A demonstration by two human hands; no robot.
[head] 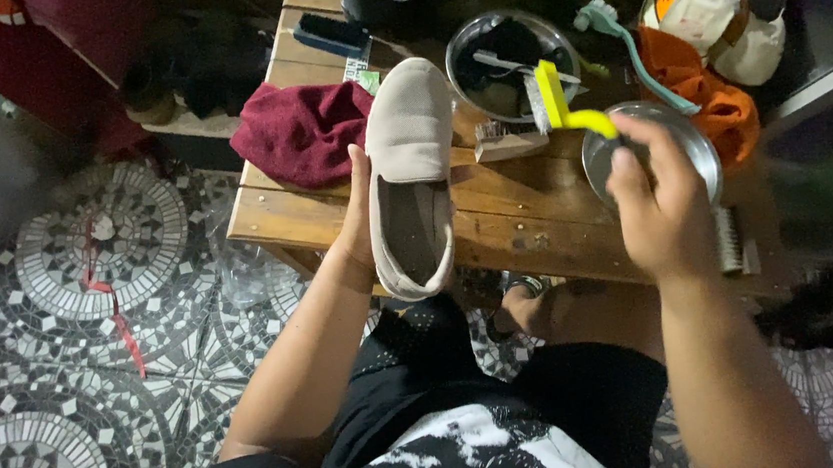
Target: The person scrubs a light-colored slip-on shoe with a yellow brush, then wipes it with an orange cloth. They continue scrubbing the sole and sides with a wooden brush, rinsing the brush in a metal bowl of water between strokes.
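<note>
At centre frame, the left hand (360, 219) grips a beige shoe (411, 174) by its side, opening up. Right of it, the right hand (660, 208) closes around a yellow brush (566, 110) over a metal bowl (701, 154). Farther up-left on the wooden table (516, 220) lies a maroon cloth (302, 129).

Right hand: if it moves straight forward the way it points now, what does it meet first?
Probably the metal bowl just beyond the right hand; the hand's yellow brush is over its far rim. Depth is unclear, so the hand may pass above it.
</note>
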